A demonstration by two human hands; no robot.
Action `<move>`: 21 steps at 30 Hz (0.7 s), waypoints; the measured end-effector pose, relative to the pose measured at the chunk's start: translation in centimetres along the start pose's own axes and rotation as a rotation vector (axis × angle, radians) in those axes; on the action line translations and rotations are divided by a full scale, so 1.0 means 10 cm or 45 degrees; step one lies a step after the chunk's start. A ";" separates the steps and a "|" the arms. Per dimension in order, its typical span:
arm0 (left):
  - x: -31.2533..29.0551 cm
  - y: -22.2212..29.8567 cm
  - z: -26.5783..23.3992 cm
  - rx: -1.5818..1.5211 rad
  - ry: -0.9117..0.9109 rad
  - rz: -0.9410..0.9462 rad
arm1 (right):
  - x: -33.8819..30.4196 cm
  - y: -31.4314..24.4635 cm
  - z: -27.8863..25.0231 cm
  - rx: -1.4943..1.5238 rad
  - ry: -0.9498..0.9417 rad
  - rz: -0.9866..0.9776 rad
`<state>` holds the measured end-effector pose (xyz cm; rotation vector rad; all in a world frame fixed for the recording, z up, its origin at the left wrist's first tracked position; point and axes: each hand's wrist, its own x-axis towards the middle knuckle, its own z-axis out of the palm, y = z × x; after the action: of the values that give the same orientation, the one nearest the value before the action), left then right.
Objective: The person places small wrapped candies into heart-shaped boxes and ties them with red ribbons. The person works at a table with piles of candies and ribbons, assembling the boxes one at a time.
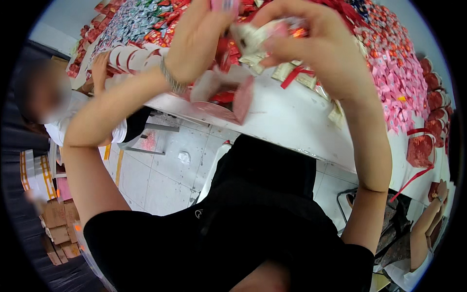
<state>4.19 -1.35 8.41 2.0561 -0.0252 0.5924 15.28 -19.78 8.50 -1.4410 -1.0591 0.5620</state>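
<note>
My left hand (pixel 202 41), with a bracelet at the wrist, is raised over the table's near edge. Its fingers close around a small pink packet (pixel 226 5) at the top of the view, partly cut off and smeared by motion. My right hand (pixel 316 41) curls to its right, thumb and fingers pinching a blurred cream-white packet (pixel 255 38). Below my left hand stands an open red box (pixel 242 101) with a pale inside and red pieces in it. Cream packets (pixel 284 72) and a red ribbon (pixel 297 73) lie under my right hand.
Pink packets (pixel 396 90) heap up at the right, with red ones behind. Several white-and-red boxes (pixel 131 58) line the left, near a co-worker's hand (pixel 100 63). A ribboned red box (pixel 421 150) sits at the right edge. Another person's arm (pixel 425 226) shows lower right.
</note>
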 end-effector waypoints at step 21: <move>-0.55 -0.31 0.11 0.575 -0.483 0.430 | -0.14 0.01 0.24 -1.026 -0.425 -0.061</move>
<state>0.56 -1.79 3.13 2.6071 -0.5107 0.4248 12.59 -19.73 7.59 -2.0473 -1.7006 0.3519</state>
